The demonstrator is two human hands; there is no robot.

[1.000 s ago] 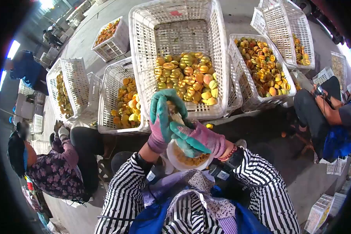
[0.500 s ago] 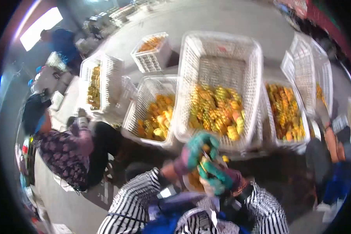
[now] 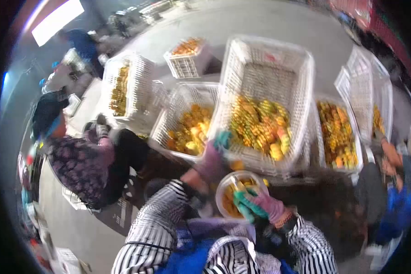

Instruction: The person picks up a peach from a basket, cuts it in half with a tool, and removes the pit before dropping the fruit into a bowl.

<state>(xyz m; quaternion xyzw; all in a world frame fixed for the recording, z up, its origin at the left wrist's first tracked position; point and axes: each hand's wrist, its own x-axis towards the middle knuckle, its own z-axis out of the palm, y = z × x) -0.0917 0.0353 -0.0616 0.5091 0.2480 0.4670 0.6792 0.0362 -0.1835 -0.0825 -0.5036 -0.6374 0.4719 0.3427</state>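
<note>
My left hand, in a green and purple glove, reaches over the near rim of the left basket, where it meets the large basket. Motion smears its fingers, so what they hold does not show. My right hand, gloved the same way, is closed above a white bucket in front of me. A thin pale object sticks up by its fingertips, too blurred to name. Orange-yellow pieces lie in the bucket. The large white basket holds yellow, orange and green fruit; the left basket holds paler yellow fruit.
A co-worker sits at the left beside an upright white basket. Another person's arm reaches in at the right. A fruit-filled basket stands right of the large one, and a small crate stands behind.
My hands were together over the bucket and have come apart. The left moved up to the left basket's rim; the right dropped slightly, uncovering the bucket. The view has shifted a little.
</note>
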